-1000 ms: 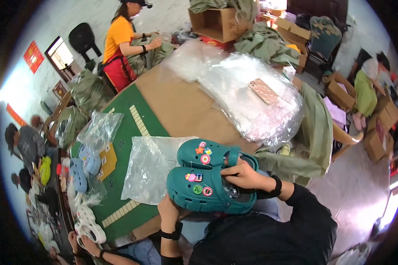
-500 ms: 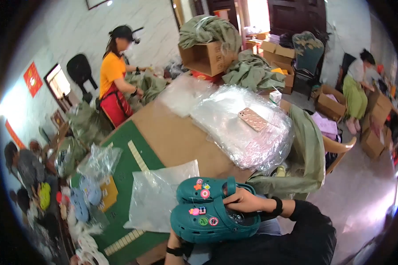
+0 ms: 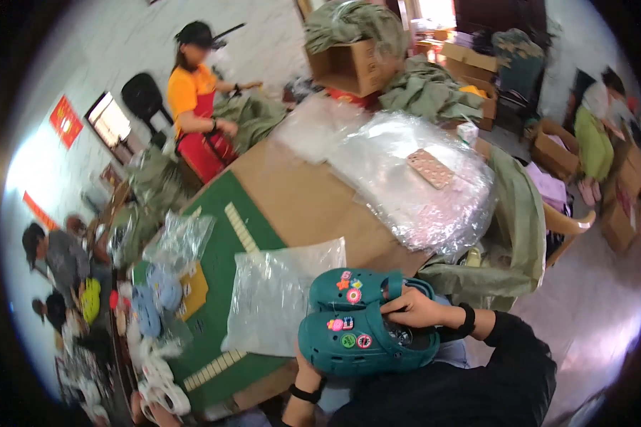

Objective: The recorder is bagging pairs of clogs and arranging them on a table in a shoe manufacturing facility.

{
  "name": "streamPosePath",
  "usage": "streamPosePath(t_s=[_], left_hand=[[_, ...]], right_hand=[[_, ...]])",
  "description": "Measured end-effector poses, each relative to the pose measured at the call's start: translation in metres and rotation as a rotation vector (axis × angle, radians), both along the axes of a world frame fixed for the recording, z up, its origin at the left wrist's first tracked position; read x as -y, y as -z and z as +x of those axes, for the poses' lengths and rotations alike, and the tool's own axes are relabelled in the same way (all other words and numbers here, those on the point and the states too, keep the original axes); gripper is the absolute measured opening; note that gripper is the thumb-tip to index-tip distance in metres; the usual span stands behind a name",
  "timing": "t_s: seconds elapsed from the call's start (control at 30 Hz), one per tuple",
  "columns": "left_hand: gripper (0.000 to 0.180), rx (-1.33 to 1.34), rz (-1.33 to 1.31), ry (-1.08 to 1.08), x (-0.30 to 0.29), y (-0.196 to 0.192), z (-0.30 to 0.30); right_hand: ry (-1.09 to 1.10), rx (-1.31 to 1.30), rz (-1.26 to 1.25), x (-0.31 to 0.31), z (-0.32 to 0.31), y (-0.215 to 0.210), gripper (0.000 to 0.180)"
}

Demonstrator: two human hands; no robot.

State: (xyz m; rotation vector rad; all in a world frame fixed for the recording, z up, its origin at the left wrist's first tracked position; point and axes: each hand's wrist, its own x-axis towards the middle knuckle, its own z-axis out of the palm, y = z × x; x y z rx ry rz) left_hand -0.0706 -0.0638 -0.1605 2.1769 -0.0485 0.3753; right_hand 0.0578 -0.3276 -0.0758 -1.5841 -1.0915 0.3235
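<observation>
A pair of teal clogs (image 3: pixel 363 344) with colourful charms on their toes is held together, side by side, near the table's front edge. My right hand (image 3: pixel 414 309) grips them at the heel openings, its fingers reaching in between the two shoes. At the toe of the nearer clog, my left hand (image 3: pixel 308 366) holds on from the side and below; its fingers are mostly hidden under the shoe. Just left of the clogs lies a clear plastic bag (image 3: pixel 274 302), flat on the green mat (image 3: pixel 228 220).
Stacked clear bags (image 3: pixel 384 171) with a patterned phone (image 3: pixel 430 169) stand beyond. Blue clogs (image 3: pixel 147 313) and white clogs (image 3: pixel 162 388) lie leftward. Green sacking (image 3: pixel 506 228) drapes at right. A co-worker in orange (image 3: pixel 189 99) stands across the table; other people sit at both sides.
The whole view has shifted, so the table and clogs appear farther right. My grip on the clogs looks the same. The co-worker in orange has moved an arm slightly.
</observation>
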Motion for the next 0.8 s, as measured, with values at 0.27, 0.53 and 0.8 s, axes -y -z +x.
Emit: streamPosePath(t_s=[0.27,0.53,0.8], left_hand=[[0.051,0.09,0.888,-0.732,-0.014,-0.025,-0.016],[0.054,0.216,0.939,-0.608,-0.035,-0.088,-0.021],[0.052,0.351,1.003,-0.446,-0.009,-0.071,-0.037]], right_hand=[[0.008,0.051,-0.062,-0.011,0.007,-0.008,0.018],[-0.159,0.079,-0.064,-0.023,0.036,-0.002,0.013],[-0.271,-0.084,-0.232,-0.036,0.027,-0.034,0.013]])
